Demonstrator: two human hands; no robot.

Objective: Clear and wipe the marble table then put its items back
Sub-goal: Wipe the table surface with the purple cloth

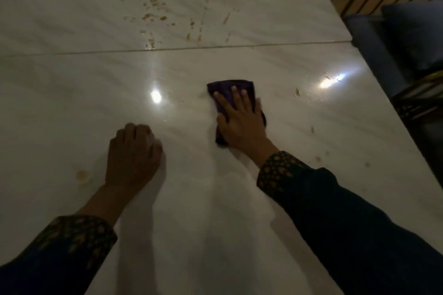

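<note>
The white marble table (72,93) fills the view and bears no items. My right hand (239,120) lies flat with straight, spread fingers and presses a folded dark purple cloth (227,90) onto the middle of the table. My left hand (134,153) rests on the marble to the left and nearer to me, its fingers curled under. A pale patch shows by its fingertips, and I cannot make out what it is. Orange-brown food stains (153,17) dot the far slab beyond the seam (72,51).
A round brownish stain (81,175) sits left of my left hand. Small specks (297,92) lie to the right of the cloth. Chairs with blue cushions (412,38) and wooden frames stand along the table's right edge. Lamp glare (155,96) shines on the marble.
</note>
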